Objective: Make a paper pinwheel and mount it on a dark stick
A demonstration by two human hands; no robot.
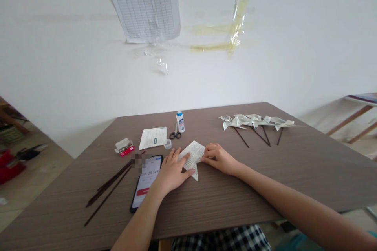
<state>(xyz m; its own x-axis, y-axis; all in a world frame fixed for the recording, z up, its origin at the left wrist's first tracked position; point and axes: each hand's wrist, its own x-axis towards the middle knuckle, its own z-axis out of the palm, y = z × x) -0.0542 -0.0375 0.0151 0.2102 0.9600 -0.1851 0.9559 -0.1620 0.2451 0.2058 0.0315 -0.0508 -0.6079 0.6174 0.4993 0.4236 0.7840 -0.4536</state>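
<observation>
A folded piece of printed paper (193, 153) lies on the table in front of me, with one pointed flap toward me. My left hand (173, 170) rests on its left side, fingers spread and pressing it flat. At the paper's right corner, my right hand (219, 159) is closed, thumb and fingers pinching the edge. Beside my left wrist lies a phone (147, 182) with a timer on its screen. Just behind the paper are a roll of clear tape (167, 144) and a pair of scissors (175, 135).
A blue-capped white bottle (180, 122) stands behind the scissors. To the left are a stack of paper (151, 137), a small red-and-white box (125, 148) and several thin dark sticks (112, 182). Several paper pinwheels (255, 121) on sticks lie at the back right, near the wall.
</observation>
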